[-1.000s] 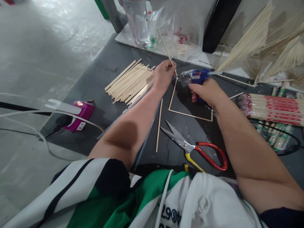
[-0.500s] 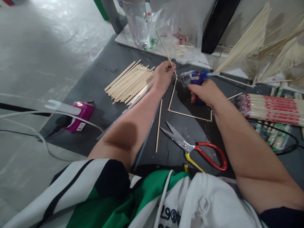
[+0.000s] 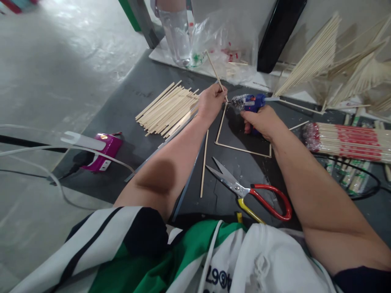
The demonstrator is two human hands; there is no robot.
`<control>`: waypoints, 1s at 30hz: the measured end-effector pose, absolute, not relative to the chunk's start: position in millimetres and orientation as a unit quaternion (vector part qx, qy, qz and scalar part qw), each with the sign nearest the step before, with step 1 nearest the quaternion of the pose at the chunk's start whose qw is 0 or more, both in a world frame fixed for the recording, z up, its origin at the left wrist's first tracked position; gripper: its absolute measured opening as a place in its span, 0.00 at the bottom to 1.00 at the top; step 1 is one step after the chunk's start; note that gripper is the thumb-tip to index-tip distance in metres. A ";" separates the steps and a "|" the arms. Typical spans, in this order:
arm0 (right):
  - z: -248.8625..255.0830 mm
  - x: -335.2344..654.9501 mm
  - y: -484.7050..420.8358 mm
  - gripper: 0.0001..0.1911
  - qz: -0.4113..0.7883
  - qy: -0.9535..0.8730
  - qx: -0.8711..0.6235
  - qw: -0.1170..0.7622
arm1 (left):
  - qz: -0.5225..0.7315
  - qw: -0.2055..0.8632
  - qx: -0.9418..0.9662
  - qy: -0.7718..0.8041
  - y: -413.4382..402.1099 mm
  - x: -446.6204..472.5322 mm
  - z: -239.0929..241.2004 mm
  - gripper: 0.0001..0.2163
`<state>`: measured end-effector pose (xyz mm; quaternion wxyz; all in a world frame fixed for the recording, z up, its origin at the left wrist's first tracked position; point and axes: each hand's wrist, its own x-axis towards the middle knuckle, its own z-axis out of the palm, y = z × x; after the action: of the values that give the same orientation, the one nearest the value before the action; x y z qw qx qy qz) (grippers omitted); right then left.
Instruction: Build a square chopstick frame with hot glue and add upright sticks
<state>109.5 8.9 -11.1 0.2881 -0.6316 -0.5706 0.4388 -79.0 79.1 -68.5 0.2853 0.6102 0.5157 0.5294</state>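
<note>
My left hand (image 3: 211,100) pinches a thin wooden stick (image 3: 215,70), which slants up and away from the table. The stick's lower end is at the nozzle of a blue glue gun (image 3: 250,102), gripped in my right hand (image 3: 259,121). Just below the nozzle begins a bent frame of joined sticks (image 3: 241,149) lying on the table; part of its right side is hidden by my right arm. Left of my left hand lies a pile of loose sticks (image 3: 168,109). Scissors (image 3: 238,188) with red and yellow handles lie spread near me, beside a single stick (image 3: 204,167).
A purple power adapter (image 3: 105,152) with cables sits at the left table edge. Behind stand a clear cup (image 3: 174,36), a plastic bag (image 3: 226,53) and a black upright object (image 3: 276,36). Fanned stick structures (image 3: 314,57) and wrapped stick bundles (image 3: 351,140) occupy the right.
The view has shifted slightly. The held stick's upper end sits a little lower and nearer. Both hands keep their grips, and the glue gun nozzle stays at the stick's lower end.
</note>
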 end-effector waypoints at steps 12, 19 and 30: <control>-12.1 111.4 8.2 0.11 0.464 -0.541 -0.626 0.316 | 0.524 0.255 0.634 0.508 77.8 -79.7 -70.1 0.05; -11.2 112.1 6.6 0.09 0.472 -0.534 -0.624 0.321 | 0.517 0.229 0.649 0.509 72.1 -81.2 -64.8 0.05; -16.2 113.3 7.1 0.10 0.494 -0.503 -0.618 0.347 | 0.488 0.211 0.668 0.521 71.8 -81.9 -63.8 0.04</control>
<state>113.3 7.1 -16.2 0.3467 -0.6185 -0.5031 0.4941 -81.9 71.8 -63.8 0.2110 0.6677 0.5207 0.4884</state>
